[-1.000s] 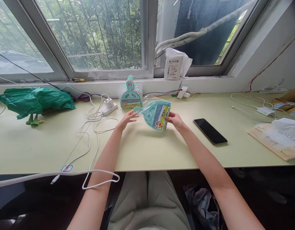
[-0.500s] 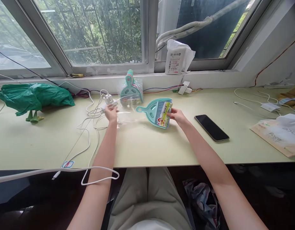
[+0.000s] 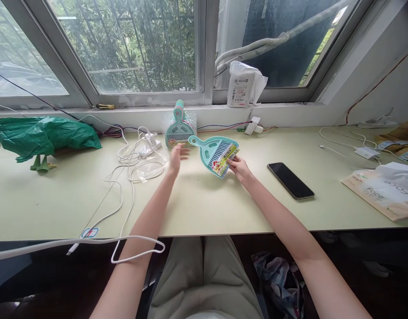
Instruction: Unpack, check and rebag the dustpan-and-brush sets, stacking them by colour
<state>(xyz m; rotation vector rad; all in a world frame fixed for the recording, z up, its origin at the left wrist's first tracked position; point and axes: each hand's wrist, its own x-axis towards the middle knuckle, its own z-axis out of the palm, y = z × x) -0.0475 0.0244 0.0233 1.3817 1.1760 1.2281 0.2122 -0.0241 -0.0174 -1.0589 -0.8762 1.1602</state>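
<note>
A teal mini dustpan [image 3: 205, 153] with a blue-bristled brush and a yellow-green label is tilted above the table, its handle pointing left. My right hand [image 3: 240, 168] grips it by the label edge on the right. Left of the handle, my left hand [image 3: 178, 158] is in the air with fingers apart, slightly blurred, holding nothing. Behind it, a stack of similar dustpans [image 3: 180, 126] in clear wrap leans near the wall. A crumpled clear plastic wrapper [image 3: 147, 170] lies over the white cables to the left.
White cables [image 3: 122, 177] and a charger [image 3: 151, 141] spread across the left, one cable looping over my left forearm. A green plastic bag [image 3: 48, 135] lies far left. A phone [image 3: 290, 180] and a tissue pack [image 3: 383, 188] lie to the right. A white box [image 3: 241, 91] stands on the sill.
My left hand has let go of the clear wrapper over the cables and moved right toward the dustpan handle. The dustpan in my right hand has turned slightly clockwise.
</note>
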